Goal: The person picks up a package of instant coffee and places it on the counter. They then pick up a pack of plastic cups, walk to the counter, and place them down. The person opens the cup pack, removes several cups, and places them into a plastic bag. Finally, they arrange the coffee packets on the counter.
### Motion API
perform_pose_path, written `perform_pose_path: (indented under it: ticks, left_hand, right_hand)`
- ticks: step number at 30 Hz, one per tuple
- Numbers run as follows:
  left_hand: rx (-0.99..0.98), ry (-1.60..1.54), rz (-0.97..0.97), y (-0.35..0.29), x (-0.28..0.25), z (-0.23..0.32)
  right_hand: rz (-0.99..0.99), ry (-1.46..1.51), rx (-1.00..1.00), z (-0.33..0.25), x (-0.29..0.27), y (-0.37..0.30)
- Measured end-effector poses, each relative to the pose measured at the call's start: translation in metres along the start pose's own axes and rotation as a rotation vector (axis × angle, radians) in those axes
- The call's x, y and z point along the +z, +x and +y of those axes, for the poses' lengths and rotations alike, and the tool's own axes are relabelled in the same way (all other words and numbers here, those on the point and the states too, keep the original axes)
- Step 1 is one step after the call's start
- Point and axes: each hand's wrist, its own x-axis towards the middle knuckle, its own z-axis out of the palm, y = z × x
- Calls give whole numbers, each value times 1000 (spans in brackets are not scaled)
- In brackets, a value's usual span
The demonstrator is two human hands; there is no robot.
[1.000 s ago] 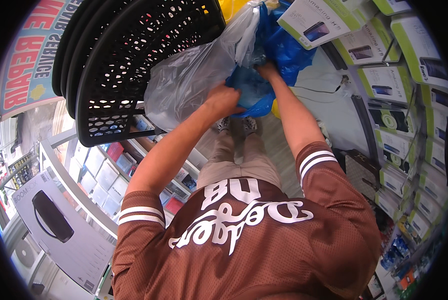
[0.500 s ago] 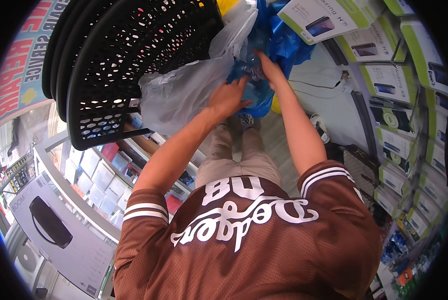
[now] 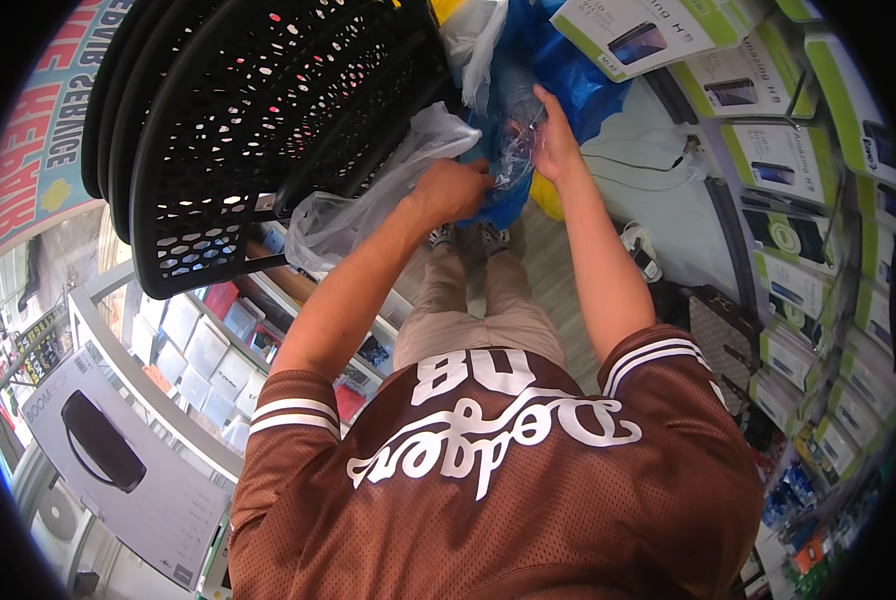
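My right hand (image 3: 556, 138) is closed around a clear plastic bottle (image 3: 517, 100), its see-through side catching the light. Behind and under the bottle spreads a blue plastic bag (image 3: 580, 85). The curled fingers of my left hand (image 3: 452, 190) grip the near edge of this blue bag; the fingertips are partly hidden. A whitish translucent plastic bag (image 3: 333, 222) hangs slack beside my left forearm, against the black chairs. Another whitish bag (image 3: 473, 45) is bunched above the bottle.
Stacked black perforated plastic chairs (image 3: 218, 130) rise at the left. Hanging phone-accessory packs (image 3: 768, 165) line the right side. A speaker box (image 3: 118, 460) stands at lower left, near a glass display case (image 3: 193, 345). A yellow bag (image 3: 546, 197) shows below the blue one.
The whitish bag has slid down and left, away from the blue bag's mouth. My right hand has raised the clear bottle into plainer view. My left fingers have curled in.
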Motion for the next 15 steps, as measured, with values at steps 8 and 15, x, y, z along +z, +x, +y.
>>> perform_pose_path:
  ticks: [8, 15]
  left_hand:
    - [-101, -222, 539, -28, -32, 17]
    - [-662, -10, 1278, -129, -17, 6]
  right_hand:
    - [-53, 87, 41, 14, -2, 23]
    - [25, 37, 124, 14, -3, 13]
